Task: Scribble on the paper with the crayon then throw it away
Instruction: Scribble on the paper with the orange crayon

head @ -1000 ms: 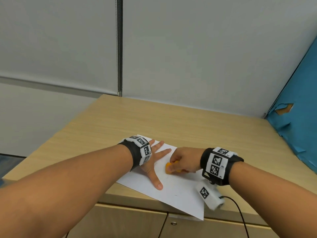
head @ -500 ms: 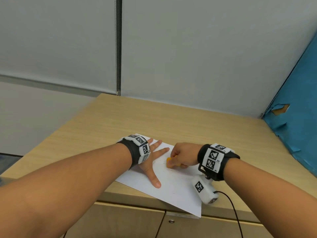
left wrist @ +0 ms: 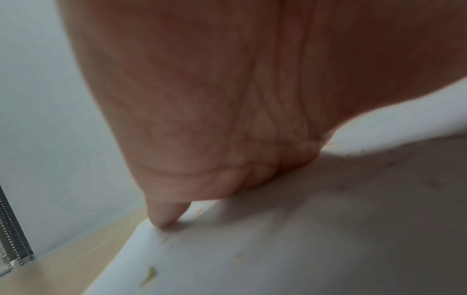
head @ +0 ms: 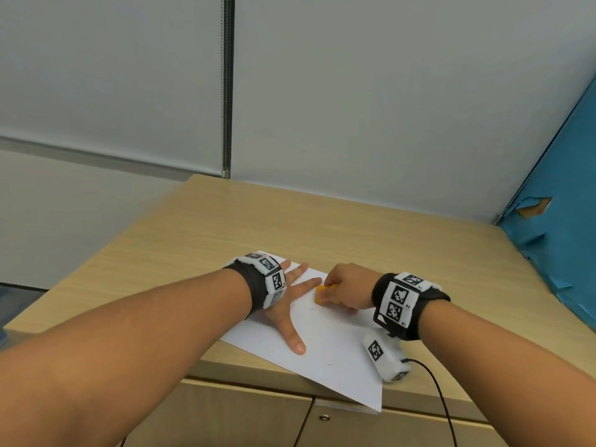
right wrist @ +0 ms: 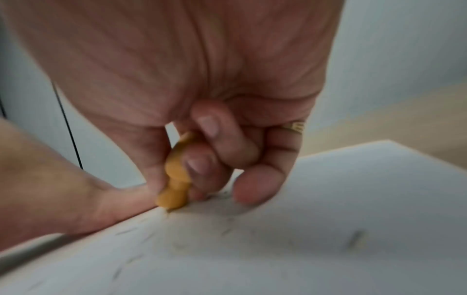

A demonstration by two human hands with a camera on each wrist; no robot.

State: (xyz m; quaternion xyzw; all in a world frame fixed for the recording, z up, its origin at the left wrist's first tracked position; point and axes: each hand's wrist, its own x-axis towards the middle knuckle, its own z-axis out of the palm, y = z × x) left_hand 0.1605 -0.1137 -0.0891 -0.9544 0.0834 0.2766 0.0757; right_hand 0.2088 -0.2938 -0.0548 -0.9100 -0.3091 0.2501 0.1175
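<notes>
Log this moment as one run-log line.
left hand: flat, pressing white paper sheet | right hand: gripping orange crayon, tip on sheet | phase: scribbling

Left hand (head: 283,304) flat on paper (head: 335,350); right hand (head: 350,290) grips orange crayon (head: 322,295) against it.

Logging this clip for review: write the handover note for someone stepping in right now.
Left hand: flat, fingers spread, pressing the paper down on the wooden cabinet top.
Right hand: pinching the orange crayon, tip on the sheet.
Done: only a few faint marks show.
Left: finish scribbling, then throw it away. No bin is in view.
</notes>
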